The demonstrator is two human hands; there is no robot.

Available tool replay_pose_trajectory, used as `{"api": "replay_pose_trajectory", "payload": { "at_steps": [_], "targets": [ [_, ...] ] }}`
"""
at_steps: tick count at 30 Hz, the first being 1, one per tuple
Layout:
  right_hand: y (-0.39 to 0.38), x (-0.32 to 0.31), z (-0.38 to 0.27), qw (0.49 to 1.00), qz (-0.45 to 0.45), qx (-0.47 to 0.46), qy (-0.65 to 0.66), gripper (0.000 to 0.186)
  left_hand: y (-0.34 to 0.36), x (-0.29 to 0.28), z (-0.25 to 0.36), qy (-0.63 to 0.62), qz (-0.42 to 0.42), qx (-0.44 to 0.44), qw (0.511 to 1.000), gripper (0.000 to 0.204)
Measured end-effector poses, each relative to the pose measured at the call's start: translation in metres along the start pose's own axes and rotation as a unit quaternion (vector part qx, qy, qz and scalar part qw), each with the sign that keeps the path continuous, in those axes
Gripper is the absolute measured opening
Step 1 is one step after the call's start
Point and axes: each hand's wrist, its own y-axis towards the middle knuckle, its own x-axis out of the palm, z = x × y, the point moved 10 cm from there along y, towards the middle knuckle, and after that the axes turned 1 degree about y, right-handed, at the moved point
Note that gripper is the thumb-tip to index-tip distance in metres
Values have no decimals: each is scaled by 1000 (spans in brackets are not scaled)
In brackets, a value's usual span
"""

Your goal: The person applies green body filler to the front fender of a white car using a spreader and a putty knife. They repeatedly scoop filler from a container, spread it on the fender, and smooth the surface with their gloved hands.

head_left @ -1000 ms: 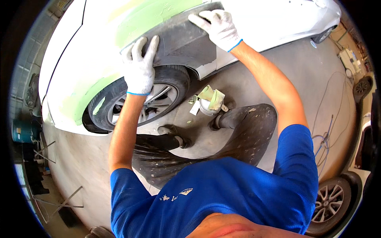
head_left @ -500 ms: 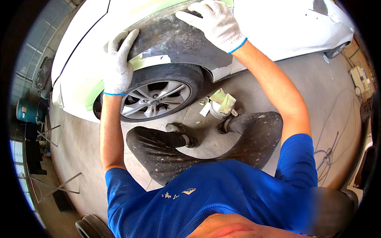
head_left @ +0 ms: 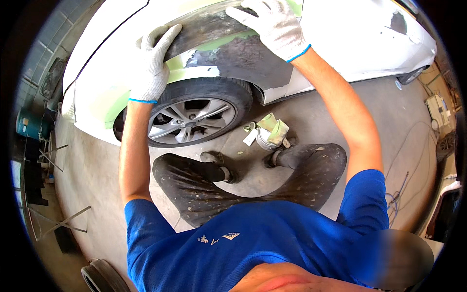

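A long, dark, scuffed strip [head_left: 206, 30], like a worn sanding sheet, lies against the white car's front fender above the wheel. My gloved left hand [head_left: 152, 68] grips its left end, thumb stretched along it and fingers bent. At the other end my gloved right hand [head_left: 279, 31] presses on it with the thumb pointing left; its fingertips reach the picture's top edge. Below the strip show pale green filler [head_left: 221, 44] and a dark grey bare patch [head_left: 243, 57] with ragged edges. The strip's underside is hidden.
Under the fender is the wheel [head_left: 192, 122] with its spoked rim. A small can [head_left: 266, 139] with green-smeared sheets stands on the floor before my feet. Hoses [head_left: 396, 197] lie at right. Metal stands [head_left: 61, 224] and a tyre [head_left: 104, 276] are at left.
Both hands have shifted the strip upward on the fender and slightly right in the picture. More green filler and dark patch now show beneath it. My view has shifted slightly.
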Motion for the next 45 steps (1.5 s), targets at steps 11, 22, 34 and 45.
{"api": "replay_pose_trajectory", "payload": {
  "at_steps": [11,22,34,45],
  "targets": [
    [-55,-1,-28,994,-102,21,42,57,-40,11,38,-18,-88,-36,995,79],
    [-34,-23,41,999,-30,8,-28,54,28,5,49,-38,20,8,999,75],
    [-35,-13,48,999,-21,26,-24,57,30,11,51,4,17,-19,1000,80],
    [-42,-16,43,999,-21,38,-23,58,26,10,55,-14,15,-10,1000,74]
  ]
}}
